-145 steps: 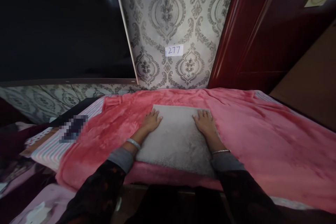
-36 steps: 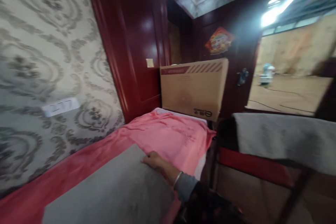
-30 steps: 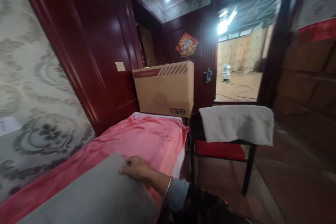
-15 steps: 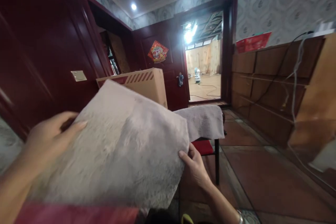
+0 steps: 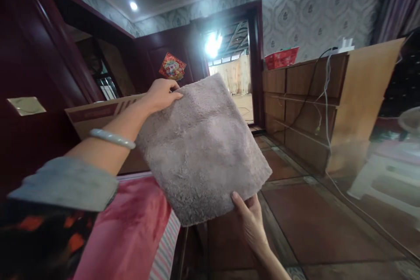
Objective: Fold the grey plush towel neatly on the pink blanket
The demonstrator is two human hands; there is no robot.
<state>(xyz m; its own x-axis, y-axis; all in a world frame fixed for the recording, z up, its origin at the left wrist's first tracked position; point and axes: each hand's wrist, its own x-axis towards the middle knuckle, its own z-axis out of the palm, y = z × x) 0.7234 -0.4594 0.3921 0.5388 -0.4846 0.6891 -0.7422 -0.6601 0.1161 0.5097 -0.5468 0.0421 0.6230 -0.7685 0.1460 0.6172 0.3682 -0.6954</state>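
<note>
A square, fluffy grey towel (image 5: 206,148) is held up in front of me, spread nearly flat and tilted. At its upper left edge, my left hand (image 5: 164,94) pinches the fabric between thumb and fingers. On the lower right edge, my right hand (image 5: 249,218) grips with the thumb on the front face and the fingers behind. The towel hides part of the doorway and whatever stands right behind it. A pink plush cloth (image 5: 127,227) with a striped edge lies below it on the left.
Behind my left arm stands a cardboard box (image 5: 88,113). Along the right wall runs a wooden drawer cabinet (image 5: 305,92) with a red basket (image 5: 281,57) on top. A cable (image 5: 344,183) trails over the tiled floor (image 5: 305,223) near a white stool (image 5: 377,170).
The towel has turned and shifted right. My left hand has moved up and right to its upper edge; my right hand is a little lower. The view has swung right.
</note>
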